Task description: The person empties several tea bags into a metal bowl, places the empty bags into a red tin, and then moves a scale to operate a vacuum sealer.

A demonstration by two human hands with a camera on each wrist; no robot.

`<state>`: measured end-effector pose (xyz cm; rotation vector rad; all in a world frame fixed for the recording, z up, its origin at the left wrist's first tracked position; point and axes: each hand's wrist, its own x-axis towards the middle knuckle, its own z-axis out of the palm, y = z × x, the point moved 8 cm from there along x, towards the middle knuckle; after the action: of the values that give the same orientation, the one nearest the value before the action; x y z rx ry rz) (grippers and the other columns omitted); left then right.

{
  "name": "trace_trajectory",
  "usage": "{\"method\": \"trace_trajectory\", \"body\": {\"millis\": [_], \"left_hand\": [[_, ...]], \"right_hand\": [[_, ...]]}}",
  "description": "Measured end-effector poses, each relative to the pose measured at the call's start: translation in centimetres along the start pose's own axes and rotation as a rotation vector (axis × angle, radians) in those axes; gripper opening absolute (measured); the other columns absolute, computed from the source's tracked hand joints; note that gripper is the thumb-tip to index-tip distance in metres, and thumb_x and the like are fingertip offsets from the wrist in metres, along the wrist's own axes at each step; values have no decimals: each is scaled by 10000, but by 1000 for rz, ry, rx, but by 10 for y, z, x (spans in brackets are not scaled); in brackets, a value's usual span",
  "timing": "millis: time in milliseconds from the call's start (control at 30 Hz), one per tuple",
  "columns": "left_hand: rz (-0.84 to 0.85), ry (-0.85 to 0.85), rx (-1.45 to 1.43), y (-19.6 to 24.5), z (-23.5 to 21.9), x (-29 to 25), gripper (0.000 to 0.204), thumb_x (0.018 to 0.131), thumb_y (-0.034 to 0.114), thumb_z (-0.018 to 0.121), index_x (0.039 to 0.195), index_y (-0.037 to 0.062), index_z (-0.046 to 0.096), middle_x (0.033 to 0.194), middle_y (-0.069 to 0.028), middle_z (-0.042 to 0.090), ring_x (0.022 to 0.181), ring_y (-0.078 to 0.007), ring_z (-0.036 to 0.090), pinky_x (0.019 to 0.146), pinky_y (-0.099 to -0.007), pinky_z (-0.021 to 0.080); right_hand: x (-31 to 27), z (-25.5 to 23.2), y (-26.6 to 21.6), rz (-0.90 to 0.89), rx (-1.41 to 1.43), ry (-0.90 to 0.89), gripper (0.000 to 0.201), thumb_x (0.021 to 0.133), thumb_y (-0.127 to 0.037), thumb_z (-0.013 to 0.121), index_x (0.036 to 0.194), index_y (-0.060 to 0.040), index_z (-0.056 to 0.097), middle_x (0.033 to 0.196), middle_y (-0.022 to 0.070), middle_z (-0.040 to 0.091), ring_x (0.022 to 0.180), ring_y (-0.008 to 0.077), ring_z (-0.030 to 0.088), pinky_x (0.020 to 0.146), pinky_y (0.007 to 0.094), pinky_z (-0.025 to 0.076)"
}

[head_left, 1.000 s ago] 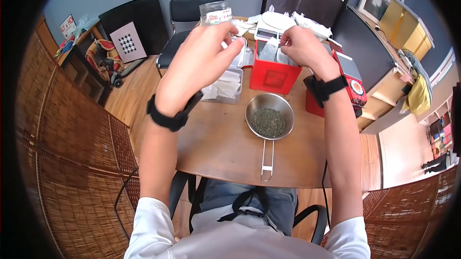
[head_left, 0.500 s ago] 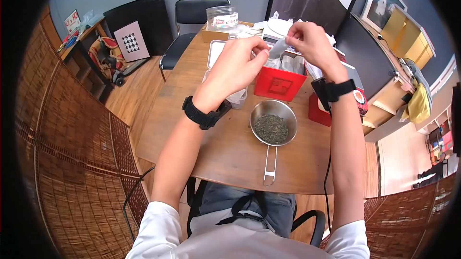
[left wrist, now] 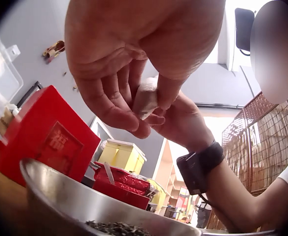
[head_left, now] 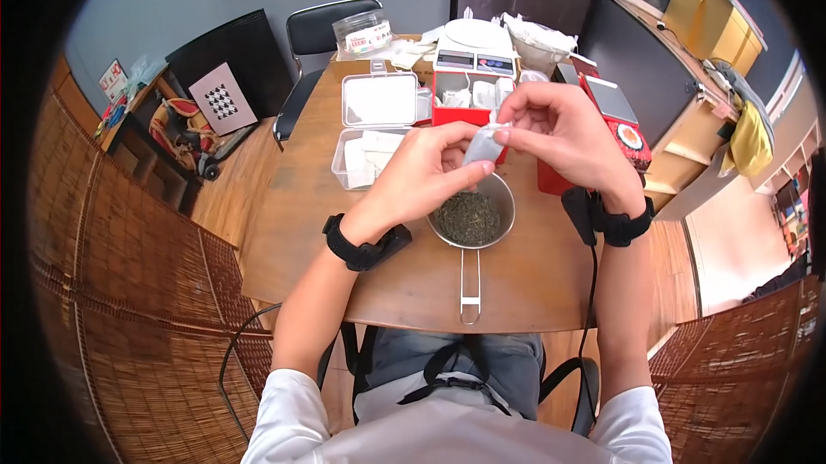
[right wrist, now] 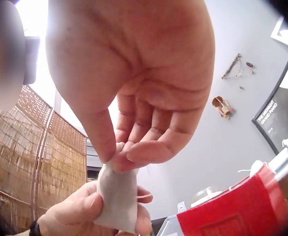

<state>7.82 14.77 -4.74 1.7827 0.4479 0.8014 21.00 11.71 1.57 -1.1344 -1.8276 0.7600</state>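
Observation:
A small pale tea bag [head_left: 483, 151] is held between both hands, above the near side of a red box. My left hand [head_left: 416, 173] pinches its lower part between thumb and fingers. The thumb and index finger of my right hand [head_left: 564, 133] pinch the gathered top of the bag, and a thin string shows beside it in the right wrist view. Below the hands stands a metal pan [head_left: 506, 216] with a long wire handle, and dried leaves [head_left: 467, 223] lie in it. More pale bags sit in the red box [left wrist: 48, 140].
An open clear plastic box [head_left: 342, 170] with white pouches stands left of the red box. Behind are a kitchen scale [head_left: 478, 37] and a clear jar [head_left: 363, 36]. Another red box with a dark screen-like top [head_left: 611, 101] is at the right. A cable hangs from the right wrist.
The right hand was at the red box, then lifted a tea bag out, with the left hand coming to it. Both hands have since moved nearer the body, over the pan's far side.

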Motion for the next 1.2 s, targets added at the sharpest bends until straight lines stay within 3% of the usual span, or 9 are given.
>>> {"method": "trace_trajectory", "body": {"millis": [100, 167, 333, 400, 467, 533, 633, 1100, 1200], "left_hand": [[-59, 38, 145, -11, -5, 2, 312, 930, 46, 686, 1220, -41, 613, 959, -56, 704, 829, -102, 669, 769, -271, 560], [90, 144, 124, -9, -13, 2, 291, 886, 77, 722, 1131, -63, 647, 803, -88, 717, 701, -111, 674, 650, -286, 545], [120, 144, 340, -9, -13, 1, 265, 893, 54, 707, 1125, -58, 648, 853, -111, 719, 740, -140, 693, 683, -294, 555], [106, 137, 385, -9, -11, 2, 244, 905, 19, 689, 1129, -66, 643, 919, -99, 723, 806, -131, 702, 729, -284, 566], [118, 152, 474, -7, -11, 1, 286, 863, 104, 719, 1100, -44, 660, 788, -219, 690, 645, -281, 685, 619, -365, 531], [121, 161, 458, -10, -11, 2, 291, 859, 107, 719, 1100, -45, 661, 785, -225, 686, 643, -292, 681, 617, -372, 528], [139, 175, 440, -9, -11, 1, 297, 857, 111, 717, 1103, -47, 662, 782, -231, 682, 645, -304, 678, 618, -380, 526], [229, 202, 633, 3, -10, -2, 288, 860, 53, 703, 1120, -57, 648, 920, -249, 699, 817, -389, 699, 701, -412, 545], [253, 229, 622, 5, -13, -3, 304, 865, 98, 734, 1123, -43, 655, 862, -219, 706, 710, -276, 702, 656, -347, 548]], "right_hand": [[4, -4, -6, -89, -56, 52, 113, 867, -34, 726, 924, 35, 656, 727, 5, 635, 668, 58, 575, 616, 222, 483], [6, -2, 1, 5, -85, -27, 154, 881, -48, 742, 982, 11, 642, 826, -29, 611, 750, 28, 567, 669, 191, 469], [6, 3, 8, 54, -267, -87, 156, 848, -56, 772, 949, 3, 669, 782, -15, 595, 712, 49, 554, 649, 210, 463], [5, 4, 3, -69, -357, -105, 191, 804, -46, 791, 970, -1, 708, 838, 19, 585, 771, 103, 560, 659, 253, 459], [2, 6, -4, -182, -395, -125, 229, 784, -42, 794, 1000, -13, 723, 888, 34, 582, 822, 130, 558, 672, 271, 458], [-1, 8, -11, -242, -452, -164, 306, 764, -31, 789, 1067, -39, 745, 1002, 53, 562, 969, 177, 542, 722, 293, 460], [-2, 4, -15, -352, -455, -131, 284, 779, -24, 773, 1061, -17, 739, 1005, 71, 607, 957, 186, 580, 732, 284, 473], [-7, 12, -4, -194, -397, -204, 295, 838, -27, 672, 1130, 8, 699, 1049, 117, 715, 840, 188, 669, 678, 285, 515], [-4, 2, -8, -118, -387, -129, 253, 835, -21, 665, 1084, 10, 692, 999, 92, 703, 788, 166, 640, 652, 282, 491]]}}
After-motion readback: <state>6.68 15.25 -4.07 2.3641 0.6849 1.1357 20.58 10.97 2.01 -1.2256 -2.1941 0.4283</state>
